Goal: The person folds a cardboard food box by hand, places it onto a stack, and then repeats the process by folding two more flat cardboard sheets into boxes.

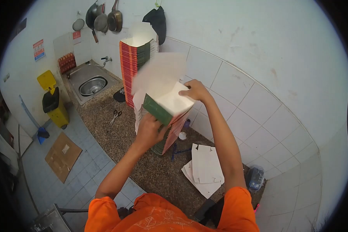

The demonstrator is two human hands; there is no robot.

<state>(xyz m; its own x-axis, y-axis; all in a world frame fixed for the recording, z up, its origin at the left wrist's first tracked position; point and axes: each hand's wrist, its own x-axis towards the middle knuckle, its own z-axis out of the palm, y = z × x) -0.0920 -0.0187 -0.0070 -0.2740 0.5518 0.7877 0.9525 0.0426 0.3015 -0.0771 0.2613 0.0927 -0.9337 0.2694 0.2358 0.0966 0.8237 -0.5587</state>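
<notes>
Between my two hands is an open cardboard food box, white inside and green outside, with its lid flap standing up and blurred. My left hand is closed on its green front side. The thumb of my right hand presses inside the far right corner, fingers wrapped round the outer wall. Directly below and behind the box, a stack of boxes with green and reddish sides rises from the counter, partly hidden by my left hand. A taller stack of nested red and green boxes stands beyond it.
Flat white cardboard pieces lie on the speckled counter to the right. Scissors rest left of the stacks. A steel sink and an egg tray are at the far left. Pans hang on the wall.
</notes>
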